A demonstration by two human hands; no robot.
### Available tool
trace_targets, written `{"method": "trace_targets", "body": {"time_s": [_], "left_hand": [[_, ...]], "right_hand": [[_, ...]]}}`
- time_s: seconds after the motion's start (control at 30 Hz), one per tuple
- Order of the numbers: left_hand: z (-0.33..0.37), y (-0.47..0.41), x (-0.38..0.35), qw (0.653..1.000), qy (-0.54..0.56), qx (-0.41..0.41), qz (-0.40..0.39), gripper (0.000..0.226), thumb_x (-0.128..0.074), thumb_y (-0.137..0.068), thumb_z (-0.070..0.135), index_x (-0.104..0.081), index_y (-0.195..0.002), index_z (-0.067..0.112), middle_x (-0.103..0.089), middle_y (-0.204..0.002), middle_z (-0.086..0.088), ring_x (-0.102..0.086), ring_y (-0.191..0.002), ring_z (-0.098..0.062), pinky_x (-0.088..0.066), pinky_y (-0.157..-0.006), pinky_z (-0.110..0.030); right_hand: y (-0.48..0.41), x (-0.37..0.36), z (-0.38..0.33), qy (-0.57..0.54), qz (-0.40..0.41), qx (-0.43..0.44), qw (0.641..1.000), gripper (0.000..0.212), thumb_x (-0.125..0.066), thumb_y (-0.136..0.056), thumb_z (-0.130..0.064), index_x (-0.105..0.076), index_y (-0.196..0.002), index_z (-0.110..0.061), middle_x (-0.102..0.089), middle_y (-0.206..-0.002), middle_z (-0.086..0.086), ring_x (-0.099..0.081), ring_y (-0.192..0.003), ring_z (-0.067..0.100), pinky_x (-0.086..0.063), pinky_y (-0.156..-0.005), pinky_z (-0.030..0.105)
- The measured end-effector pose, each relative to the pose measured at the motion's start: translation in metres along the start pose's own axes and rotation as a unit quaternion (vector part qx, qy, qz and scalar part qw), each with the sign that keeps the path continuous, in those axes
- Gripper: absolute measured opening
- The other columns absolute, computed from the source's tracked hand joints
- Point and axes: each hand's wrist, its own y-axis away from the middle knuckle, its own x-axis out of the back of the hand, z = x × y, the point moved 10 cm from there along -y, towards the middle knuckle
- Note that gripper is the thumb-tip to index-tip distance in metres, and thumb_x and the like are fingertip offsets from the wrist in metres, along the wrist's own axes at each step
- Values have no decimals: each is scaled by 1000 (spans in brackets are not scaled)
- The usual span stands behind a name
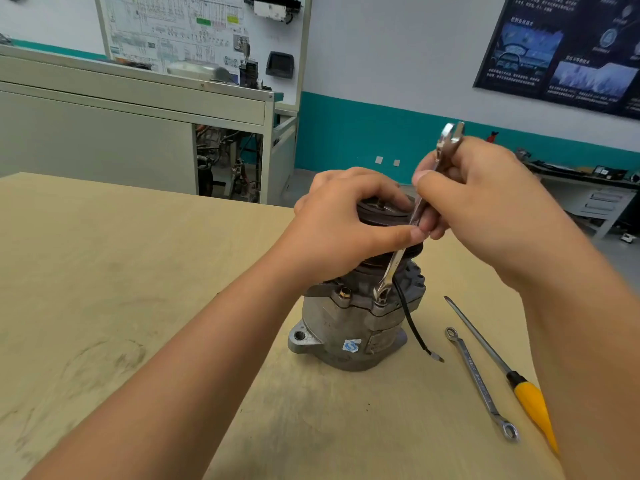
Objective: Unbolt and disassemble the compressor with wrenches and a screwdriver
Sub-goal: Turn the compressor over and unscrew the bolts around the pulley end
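Wrench [394,265] bites a compressor [332,320] bolt [381,301]; our right hand [485,195] grips its shaft, our left hand [343,220] clasps the pulley [382,208].

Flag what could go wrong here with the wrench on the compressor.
The wrench sits steeply tilted on the bolt; it may slip and round the head.
The compressor stands on end, steadied only by the left hand; a hard pull by the right hand could tip it.

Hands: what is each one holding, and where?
Right hand pinches the wrench at mid-shank; left hand grips the compressor by its top pulley.
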Motion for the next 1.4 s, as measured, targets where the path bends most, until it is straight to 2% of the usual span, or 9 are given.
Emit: {"method": "trace_targets", "body": {"time_s": [0.07, 0.17, 0.33, 0.47, 0.57, 0.7, 0.8, 0.97, 1.4], "left_hand": [[-2, -2, -3, 999, 28, -1, -27, 13, -77, -76, 34, -69, -86, 38, -60, -114, 17, -47, -120, -13, -37, -104, -40], [-4, -1, -6, 994, 95, 11, -52, 14, -78, -76, 21, -72, -83, 31, -61, -108, 17, -56, -104, 3, -42, -91, -12], [-9, -1, -3, 990, 124, 28, -53, 17, -80, -71, 21, -69, -74, 34, -60, -105, 19, -58, -101, 1, -46, -95, -26], [-12, -2, 2, 993, 109, 35, -42, 15, -82, -68, 24, -70, -70, 31, -60, -104, 16, -58, -99, 2, -44, -83, -10], [-11, -2, 6, 996, 79, 26, -43, 14, -83, -67, 24, -71, -74, 20, -62, -108, 10, -57, -98, 4, -40, -76, -3], [-4, 0, 3, 999, 11, 8, -48, 20, -80, -65, 31, -67, -66, 16, -57, -77, 19, -54, -82, -3, -48, -83, -30], [4, 3, 2, 999, 16, -1, -50, 26, -81, -65, 33, -59, -54, 24, -57, -74, 17, -55, -81, -9, -48, -86, -43], [12, 2, 9, 999, 25, -12, -32, 25, -83, -67, 31, -63, -54, 27, -61, -92, 16, -58, -96, -7, -44, -94, -44], [20, 5, 10, 999, 3, -19, -33, 27, -82, -66, 34, -60, -51, 28, -58, -81, 20, -55, -91, -3, -44, -91, -41]], "right_hand": [[-4, -4, -5, 9, -23, 3, 1000, 13, -45, -92, -19, -54, -83, -20, -65, -53, -12, -59, -45, 5, -47, -54, 26], [-8, -8, -10, 15, -59, 7, 998, 14, -46, -90, -14, -57, -83, -14, -67, -55, -5, -61, -46, 11, -53, -58, 30], [-11, -13, -13, 21, -80, 15, 996, 19, -44, -85, -12, -59, -80, -21, -68, -60, 4, -61, -48, 9, -55, -57, 32], [-7, -19, -26, 22, -109, 44, 993, 21, -48, -88, -11, -65, -87, -23, -63, -63, -3, -57, -53, 2, -51, -58, 26], [4, -19, -39, 27, -109, 88, 990, 15, -56, -89, -14, -68, -91, -23, -67, -72, -3, -61, -58, 5, -54, -61, 32], [17, -14, -40, -28, -49, 104, 993, 10, -58, -90, -18, -56, -89, -28, -68, -73, -3, -59, -53, 5, -47, -58, 28], [21, -8, -36, -62, -1, 102, 993, 12, -53, -95, -24, -54, -84, -19, -68, -67, -1, -60, -50, 10, -49, -56, 27], [24, 10, -44, -88, 52, 137, 985, 17, -51, -94, -29, -52, -80, -19, -69, -69, -2, -59, -44, 12, -40, -45, 12], [24, 7, -49, -92, 26, 156, 983, 17, -51, -94, -29, -50, -77, -29, -68, -69, -4, -58, -43, 13, -39, -44, 12]]}}
